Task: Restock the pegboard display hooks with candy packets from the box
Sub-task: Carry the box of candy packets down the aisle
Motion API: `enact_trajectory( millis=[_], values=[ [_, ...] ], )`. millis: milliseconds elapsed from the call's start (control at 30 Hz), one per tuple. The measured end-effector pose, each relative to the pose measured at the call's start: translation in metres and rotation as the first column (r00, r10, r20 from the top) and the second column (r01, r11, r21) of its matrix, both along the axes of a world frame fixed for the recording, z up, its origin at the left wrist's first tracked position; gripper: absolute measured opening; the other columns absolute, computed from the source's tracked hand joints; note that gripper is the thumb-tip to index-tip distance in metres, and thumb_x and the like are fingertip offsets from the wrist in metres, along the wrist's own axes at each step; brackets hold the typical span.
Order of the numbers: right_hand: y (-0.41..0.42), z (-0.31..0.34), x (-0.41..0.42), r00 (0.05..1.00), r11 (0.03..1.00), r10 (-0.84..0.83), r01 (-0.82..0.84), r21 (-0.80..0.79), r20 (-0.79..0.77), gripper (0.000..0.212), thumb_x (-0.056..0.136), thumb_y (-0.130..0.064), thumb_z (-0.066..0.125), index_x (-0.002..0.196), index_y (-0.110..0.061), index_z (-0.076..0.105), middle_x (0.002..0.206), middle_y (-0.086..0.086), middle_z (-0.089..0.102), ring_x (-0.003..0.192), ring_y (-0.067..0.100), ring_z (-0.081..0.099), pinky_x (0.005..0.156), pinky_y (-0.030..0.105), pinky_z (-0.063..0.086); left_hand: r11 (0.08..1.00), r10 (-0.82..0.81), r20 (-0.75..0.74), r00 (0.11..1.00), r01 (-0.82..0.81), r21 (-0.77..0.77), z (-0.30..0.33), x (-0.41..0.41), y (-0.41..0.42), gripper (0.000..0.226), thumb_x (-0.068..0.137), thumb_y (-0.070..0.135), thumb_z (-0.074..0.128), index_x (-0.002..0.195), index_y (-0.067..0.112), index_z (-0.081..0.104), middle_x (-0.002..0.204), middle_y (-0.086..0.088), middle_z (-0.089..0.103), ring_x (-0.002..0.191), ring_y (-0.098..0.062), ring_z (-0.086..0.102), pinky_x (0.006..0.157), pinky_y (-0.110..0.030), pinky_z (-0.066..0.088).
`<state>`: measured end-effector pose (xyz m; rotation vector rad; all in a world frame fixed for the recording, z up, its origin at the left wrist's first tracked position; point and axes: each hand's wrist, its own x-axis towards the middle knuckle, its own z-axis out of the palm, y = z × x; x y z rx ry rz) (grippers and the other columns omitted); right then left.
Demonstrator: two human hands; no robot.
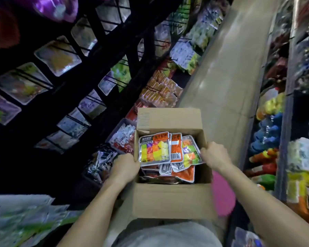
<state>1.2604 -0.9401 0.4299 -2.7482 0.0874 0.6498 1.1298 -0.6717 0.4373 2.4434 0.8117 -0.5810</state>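
An open cardboard box [169, 200] sits low in the middle of the view, its flaps folded out. Several candy packets [154, 148] with bright coloured squares and orange labels lie loose inside it. My left hand [125, 166] grips the box's left wall near the top edge. My right hand [215, 155] grips the right wall, fingers curled over the rim beside the packets. The black pegboard display [48, 97] rises at the left, its hooks [112, 79] carrying clear packets.
A tiled aisle floor [230, 68] runs away at the upper right. Shelves of colourful goods [271, 139] line its right side. Bins of wrapped snacks [123, 138] stand below the pegboard, left of the box. A pink object [223, 195] lies under the box.
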Motion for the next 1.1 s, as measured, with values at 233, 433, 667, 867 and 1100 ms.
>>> enact_trajectory(
  millis=[233, 433, 667, 867, 1100],
  values=[
    [0.047, -0.014, 0.091, 0.985, 0.985, 0.170, -0.170, -0.013, -0.034, 0.027, 0.092, -0.020, 0.049, 0.106, -0.006, 0.067, 0.113, 0.027, 0.070, 0.104, 0.044, 0.065, 0.074, 0.037, 0.045, 0.988, 0.148, -0.054, 0.987, -0.150, -0.022, -0.011, 0.056, 0.024, 0.033, 0.099, 0.030, 0.062, 0.072, 0.013, 0.055, 0.076, -0.006, 0.058, 0.075, -0.030, 0.057, 0.063, -0.034, 0.039],
    [0.076, -0.056, 0.172, 0.954, 0.959, 0.284, -0.285, 0.000, -0.093, 0.025, 0.093, -0.019, 0.049, 0.105, -0.007, 0.068, 0.114, 0.024, 0.071, 0.105, 0.043, 0.065, 0.077, 0.036, 0.046, 0.961, 0.271, -0.073, 0.960, -0.274, -0.038, -0.056, 0.108, 0.027, 0.035, 0.102, 0.033, 0.063, 0.076, 0.009, 0.063, 0.076, -0.006, 0.064, 0.072, -0.027, 0.062, 0.063, -0.032, 0.042],
    [0.095, -0.135, 0.271, 0.853, 0.872, 0.486, -0.487, 0.045, -0.192, 0.024, 0.100, -0.019, 0.048, 0.112, -0.006, 0.064, 0.115, 0.020, 0.070, 0.108, 0.040, 0.065, 0.076, 0.033, 0.044, 0.851, 0.496, -0.201, 0.845, -0.519, -0.078, -0.134, 0.166, -0.010, 0.034, 0.103, 0.029, 0.058, 0.079, 0.007, 0.068, 0.089, -0.013, 0.072, 0.090, -0.035, 0.070, 0.069, -0.031, 0.042],
    [0.105, -0.210, 0.330, 0.739, 0.765, 0.631, -0.644, 0.029, -0.238, 0.027, 0.105, -0.022, 0.048, 0.123, -0.008, 0.061, 0.119, 0.018, 0.069, 0.109, 0.037, 0.066, 0.076, 0.030, 0.044, 0.734, 0.650, -0.258, 0.715, -0.679, -0.033, -0.199, 0.206, -0.052, 0.037, 0.104, 0.031, 0.055, 0.070, 0.017, 0.053, 0.084, -0.009, 0.067, 0.072, -0.025, 0.052, 0.067, -0.031, 0.038],
    [0.105, -0.320, 0.344, 0.631, 0.645, 0.743, -0.764, -0.013, -0.223, 0.026, 0.105, -0.025, 0.045, 0.118, -0.010, 0.062, 0.112, 0.016, 0.071, 0.098, 0.035, 0.065, 0.071, 0.032, 0.043, 0.630, 0.725, -0.293, 0.623, -0.772, -0.080, -0.316, 0.205, -0.077, 0.038, 0.104, 0.032, 0.056, 0.070, 0.016, 0.058, 0.075, -0.003, 0.061, 0.069, -0.019, 0.058, 0.053, -0.027, 0.036]
  ],
)
